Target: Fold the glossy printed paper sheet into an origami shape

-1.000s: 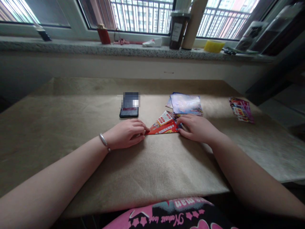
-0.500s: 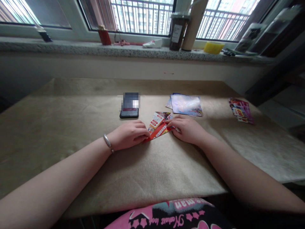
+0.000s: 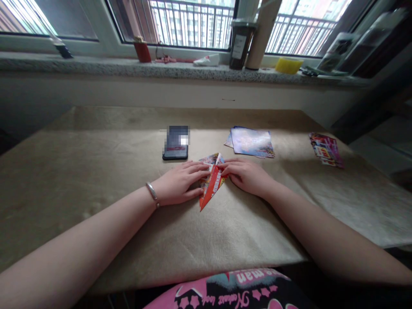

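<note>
While your hands are lying open and flat on the tan table mat (image 3: 96, 180), you are keeping a folded paper flyer (image 3: 210, 184) between them, near the mat's middle. The flyer is forming a long, red-and-white kite shape, its point aiming toward you.

Your left hand (image 3: 177, 182): fingers are spread, fingertips (image 3: 201, 168) touching the flyer's left side, not closing on it. A silver bracelet (image 3: 152, 192) is sitting on that wrist.

Your right hand (image 3: 246, 176): fingers are pressing on the flyer's upper right side, also not gripping.

Nearby, a phone (image 3: 175, 155) is lying beyond your left hand, and a stack of printed cards (image 3: 252, 142) is lying beyond your right. More flyers (image 3: 325, 149) are lying well off to the right. Along the window sill (image 3: 96, 64), a red cup (image 3: 142, 52), a brown jar (image 3: 240, 45) and a yellow sponge (image 3: 289, 65) are standing.
</note>
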### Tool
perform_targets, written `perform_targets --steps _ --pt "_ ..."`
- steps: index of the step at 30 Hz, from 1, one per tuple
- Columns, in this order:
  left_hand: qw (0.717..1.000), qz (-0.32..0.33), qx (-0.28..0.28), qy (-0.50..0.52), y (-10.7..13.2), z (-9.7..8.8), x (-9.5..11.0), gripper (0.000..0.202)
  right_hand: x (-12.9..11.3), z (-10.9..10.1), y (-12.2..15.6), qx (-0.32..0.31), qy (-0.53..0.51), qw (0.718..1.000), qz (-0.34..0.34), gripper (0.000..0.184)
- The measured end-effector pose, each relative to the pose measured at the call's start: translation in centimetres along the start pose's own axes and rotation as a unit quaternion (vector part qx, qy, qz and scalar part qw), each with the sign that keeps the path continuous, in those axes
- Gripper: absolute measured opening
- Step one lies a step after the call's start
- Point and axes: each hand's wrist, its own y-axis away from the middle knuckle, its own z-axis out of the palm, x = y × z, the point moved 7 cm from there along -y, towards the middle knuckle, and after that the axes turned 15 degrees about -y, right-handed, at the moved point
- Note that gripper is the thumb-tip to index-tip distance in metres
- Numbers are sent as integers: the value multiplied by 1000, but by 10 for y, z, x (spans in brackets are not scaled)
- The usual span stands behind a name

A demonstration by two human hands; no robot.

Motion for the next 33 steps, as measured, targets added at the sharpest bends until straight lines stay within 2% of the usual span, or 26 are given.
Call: perform_targets --steps 7,15,19,24,30,33 --pt "998 -53 -36 -12 0 4 3 63 4 2 -5 17 35 999 19 25" --pt "998 -30 -54 5 2 8 2 85 5 5 -4 11 40 998 46 33" --pt "998 -26 -60 7 2 8 1 91 7 8 -3 -8 48 997 65 42" --pt "997 -29 -68 -12 1 11 0 90 10 11 -2 -30 59 994 82 50" --pt "996 -50 -60 -41 1 14 0 84 19 11 -2 -2 74 991 110 44" --pt "997 -51 -48 -41 1 14 -1 69 20 9 -2 14 56 992 110 40"
